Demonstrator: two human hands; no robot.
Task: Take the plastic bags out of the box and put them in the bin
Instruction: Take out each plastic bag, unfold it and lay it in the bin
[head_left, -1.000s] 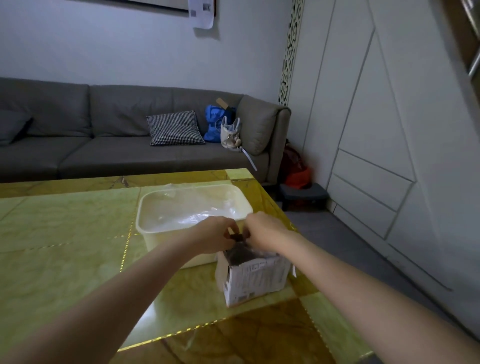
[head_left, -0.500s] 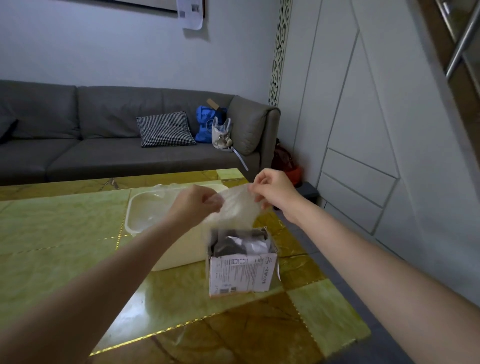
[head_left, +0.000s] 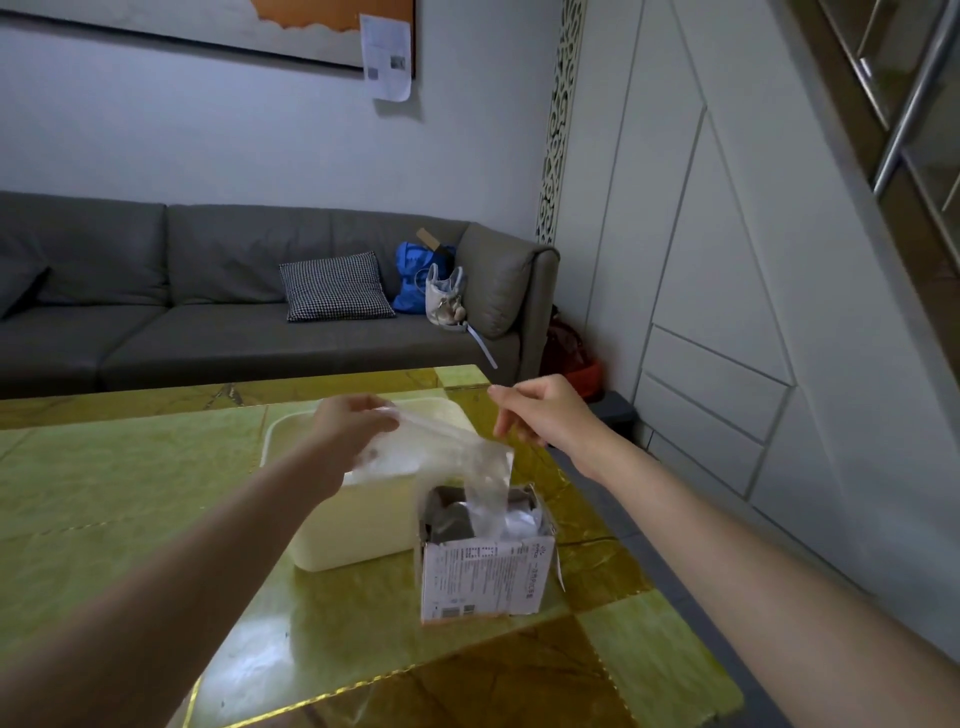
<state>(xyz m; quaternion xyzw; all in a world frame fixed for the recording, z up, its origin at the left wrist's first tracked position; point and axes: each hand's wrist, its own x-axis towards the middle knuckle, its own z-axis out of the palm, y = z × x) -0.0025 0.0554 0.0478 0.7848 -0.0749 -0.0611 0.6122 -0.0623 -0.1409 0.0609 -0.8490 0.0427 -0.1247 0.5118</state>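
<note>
1. While my left hand (head_left: 353, 431) pinches one end of a clear plastic bag (head_left: 441, 457) at centre frame, above the bin, the fingers are curled round the film; the bag's other end trails down and right into the box.
2. My right hand (head_left: 540, 415), right of centre, holds nothing: fingers loosely spread and pointing left, just apart from the bag's upper edge.
3. Box (head_left: 483, 577): small white cardboard carton with printed text, open at the top, standing on the table just below centre. More crumpled film and something dark show inside it; I cannot tell how many bags remain.
4. Bin (head_left: 358, 525): cream plastic tub, rounded corners, standing directly behind and left of the box, its near wall touching or almost touching the carton. Its inside is mostly hidden by my hand and the bag.
5. Table (head_left: 130, 493): glossy yellow-green top with gold seams, filling the lower half of the frame.
6. Sofa (head_left: 208, 322): grey, across the middle left, against the wall.
7. Cushion (head_left: 335, 286): black-and-white check, on the sofa seat.
8. Blue bag (head_left: 410, 275) and a pale handbag (head_left: 444, 296): at the sofa's right end, side by side.
9. Paper notice (head_left: 387, 57): stuck over a picture frame's corner, top centre.
</note>
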